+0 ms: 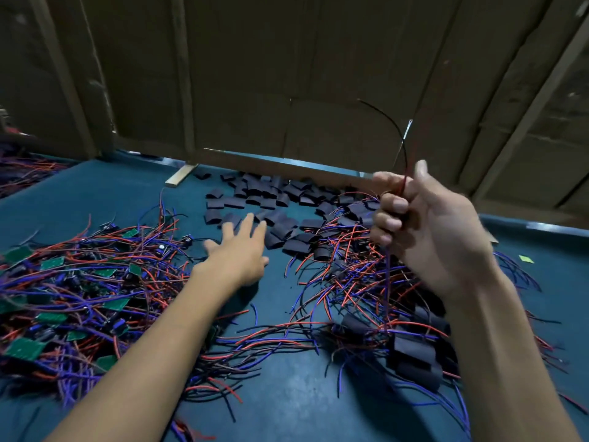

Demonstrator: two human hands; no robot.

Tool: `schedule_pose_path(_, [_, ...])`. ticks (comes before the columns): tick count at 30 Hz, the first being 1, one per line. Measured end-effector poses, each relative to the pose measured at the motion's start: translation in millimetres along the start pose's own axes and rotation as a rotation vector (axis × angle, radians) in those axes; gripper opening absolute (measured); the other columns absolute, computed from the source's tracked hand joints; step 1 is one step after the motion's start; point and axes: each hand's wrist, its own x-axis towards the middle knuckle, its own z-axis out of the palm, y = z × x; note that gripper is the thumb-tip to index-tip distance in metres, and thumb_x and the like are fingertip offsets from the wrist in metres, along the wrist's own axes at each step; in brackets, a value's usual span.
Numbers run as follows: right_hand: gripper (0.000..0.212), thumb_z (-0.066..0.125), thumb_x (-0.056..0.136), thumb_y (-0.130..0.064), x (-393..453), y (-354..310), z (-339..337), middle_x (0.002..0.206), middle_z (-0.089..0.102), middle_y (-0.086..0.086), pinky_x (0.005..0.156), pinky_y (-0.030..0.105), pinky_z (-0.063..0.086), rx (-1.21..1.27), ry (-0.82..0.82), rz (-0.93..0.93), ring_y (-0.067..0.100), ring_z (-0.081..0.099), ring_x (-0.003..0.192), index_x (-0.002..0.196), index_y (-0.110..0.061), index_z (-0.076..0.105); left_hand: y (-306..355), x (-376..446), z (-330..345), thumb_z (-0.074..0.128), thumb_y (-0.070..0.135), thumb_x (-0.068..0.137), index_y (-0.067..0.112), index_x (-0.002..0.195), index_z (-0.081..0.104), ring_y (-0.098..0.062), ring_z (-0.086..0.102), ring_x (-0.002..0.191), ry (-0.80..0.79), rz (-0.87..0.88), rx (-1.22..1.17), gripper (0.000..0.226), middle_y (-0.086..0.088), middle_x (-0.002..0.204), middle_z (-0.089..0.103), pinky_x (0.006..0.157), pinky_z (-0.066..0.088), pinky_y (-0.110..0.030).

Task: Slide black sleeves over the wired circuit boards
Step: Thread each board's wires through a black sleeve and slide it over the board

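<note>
Right hand (424,224) holds a closed grip on a wire bundle (404,161), raised above the counter (280,393); left hand (239,247), fingers spread and empty, reaches toward the loose black sleeves (255,199) beyond it. Bare circuit boards (54,263) lie left of that hand. Risk: trailing wires may snag the sleeved pile (414,355) and drag it.

Single head-worn wide-angle view, looks forward and down across worktop (280,393). Both forearms enter from bottom edge, so lens sits above and behind them. Right hand (427,224) raised, close to lens, large in frame; left hand (237,250) lower, farther out. Cardboard wall (287,74) beyond fingers (387,223) fills upper half. Straight edges bow toward frame borders. No second view.
</note>
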Motion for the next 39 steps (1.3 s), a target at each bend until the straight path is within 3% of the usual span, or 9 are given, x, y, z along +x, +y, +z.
schedule_pose_path(2, [0.040, 0.038, 0.107, -0.042, -2.3, -1.7, -0.2, 0.068, 0.030, -0.005, 0.054, 0.027, 0.035, -0.007, -0.022, -0.028, 0.012, 0.034, 0.055, 0.085, -0.017, 0.059, 2.1, 7.3, 7.7, 0.043, 0.024, 0.102, 0.034, 0.158, -0.001, -0.033, 0.000, 0.149, 0.068, 0.118, 0.036, 0.071, 0.009, 0.166, -0.015, 0.106, 0.024, -0.066])
schedule_pose_path(5, [0.031, 0.037, 0.107, -0.030, -6.4, -4.6, -1.8, 0.065, 0.032, -0.006, 0.058, 0.030, 0.039, -0.048, -0.078, -0.070, 0.014, 0.038, 0.054, 0.083, -0.018, 0.052, 11.0, 11.4, 12.1, 0.041, 0.017, 0.101, 0.027, 0.155, 0.019, -0.028, 0.017, 0.145, 0.140, 0.239, 0.068, 0.059, 0.000, 0.165, 0.014, 0.108, 0.026, -0.057])
schedule_pose_path(10, [0.032, 0.045, 0.102, -0.014, -11.6, -8.7, -0.2, 0.071, 0.045, -0.002, 0.063, 0.028, 0.045, -0.209, -0.110, -0.159, 0.012, 0.044, 0.061, 0.119, 0.001, 0.066, 15.0, 9.1, 4.8, 0.051, 0.044, 0.102, 0.018, 0.120, 0.052, -0.032, 0.040, 0.123, 0.139, 0.199, 0.017, 0.032, -0.008, 0.129, 0.051, 0.099, 0.037, -0.045])
schedule_pose_path(15, [0.039, 0.051, 0.101, -0.027, -10.1, -6.3, 5.2, 0.072, 0.035, -0.002, 0.056, 0.023, 0.037, -0.198, -0.090, -0.156, 0.010, 0.031, 0.060, 0.120, 0.002, 0.071, 13.0, -0.4, -9.6, 0.062, 0.028, 0.095, 0.016, 0.093, 0.055, -0.032, 0.056, 0.103, 0.145, 0.213, -0.017, 0.015, -0.009, 0.101, 0.065, 0.082, 0.047, -0.038])
schedule_pose_path(19, [0.037, 0.056, 0.095, -0.024, -9.9, -1.9, 6.6, 0.062, 0.048, -0.006, 0.061, 0.026, 0.041, -0.313, -0.044, -0.204, 0.011, 0.040, 0.055, 0.104, 0.009, 0.070, 12.4, -3.9, -19.8, 0.058, 0.014, 0.085, 0.017, 0.098, 0.056, -0.031, 0.061, 0.091, 0.119, 0.223, -0.039, 0.014, -0.008, 0.097, 0.062, 0.076, 0.055, -0.043])
schedule_pose_path(23, [0.025, 0.062, 0.089, -0.021, -9.9, -1.6, 3.4, 0.067, 0.063, 0.003, 0.058, 0.023, 0.052, -0.317, -0.042, -0.167, 0.015, 0.057, 0.057, 0.089, -0.001, 0.077, 16.3, -3.0, -11.1, 0.064, 0.030, 0.092, 0.016, 0.120, 0.044, -0.033, 0.055, 0.106, 0.134, 0.273, -0.012, 0.037, -0.009, 0.121, 0.049, 0.081, 0.047, -0.042])
schedule_pose_path(31, [0.025, 0.079, 0.081, -0.042, -7.5, 0.4, -5.0, 0.065, 0.041, 0.008, 0.052, 0.024, 0.025, -0.630, 0.044, -0.218, 0.013, 0.030, 0.054, 0.089, -0.019, 0.083, 23.1, 4.3, -12.3, 0.064, 0.033, 0.094, 0.031, 0.126, 0.061, -0.025, 0.043, 0.122, 0.161, 0.333, 0.181, 0.032, 0.000, 0.121, 0.065, 0.087, 0.034, -0.038])
schedule_pose_path(35, [0.015, 0.081, 0.083, -0.043, -7.3, -0.8, -10.1, 0.067, 0.072, -0.002, 0.055, 0.012, 0.040, -0.781, 0.087, -0.335, 0.000, 0.052, 0.053, 0.084, -0.028, 0.083, 15.7, -12.3, -44.9, 0.078, 0.025, 0.087, 0.028, 0.129, 0.064, -0.012, 0.064, 0.115, 0.148, 0.423, -0.427, 0.045, 0.002, 0.122, 0.071, 0.104, 0.049, -0.035])
schedule_pose_path(39, [0.008, 0.081, 0.083, -0.044, -8.3, -2.8, -11.8, 0.075, 0.077, -0.005, 0.063, 0.013, 0.047, -0.863, 0.109, -0.378, 0.002, 0.065, 0.067, 0.082, -0.035, 0.082, 18.4, -39.9, -75.8, 0.085, 0.021, 0.079, 0.030, 0.126, 0.068, -0.007, 0.071, 0.102, 0.158, 0.578, -0.809, 0.050, 0.003, 0.110, 0.075, 0.096, 0.056, -0.035])
